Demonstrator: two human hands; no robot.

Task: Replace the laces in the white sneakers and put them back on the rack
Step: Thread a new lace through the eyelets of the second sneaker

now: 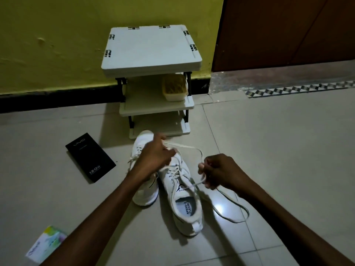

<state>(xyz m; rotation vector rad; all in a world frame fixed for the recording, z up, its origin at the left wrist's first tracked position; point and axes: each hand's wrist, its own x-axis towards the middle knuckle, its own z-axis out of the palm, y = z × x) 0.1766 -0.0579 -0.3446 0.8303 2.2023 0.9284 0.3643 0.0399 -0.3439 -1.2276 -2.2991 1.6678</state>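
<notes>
Threading appears to be under way on the nearer sneaker (192, 221), which lies on the floor directly in front of the rack (151, 47), heel pointing away from it. The second sneaker (145, 194) lies alongside, its toe almost at the rack's bottom shelf.

Hand state:
- The left hand (153, 156) is curled, pinching the lace (184, 146) above the eyelets at the toe end, closest to the rack.
- The right hand (221, 171) is curled, pinching the same lace farther from the rack, to the right of the shoe.

The lace spans between the hands in a slack arc. A further loop trails on the tiles beyond the right hand, away from the rack. Whether it is the same lace cannot be determined.

Handling notes (judgement):
- The lace is light, limp and flat. It will twist and sag unless held under slight tension.
- Grip it near the tip for feeding through an eyelet.
- The sneaker is light and may slide on the smooth tile when the lace is pulled. Brace it at the upper or heel collar.

A tub (174, 87) occupies the rack's middle shelf. A black box (90, 157) lies in front of the rack, to its left.
</notes>
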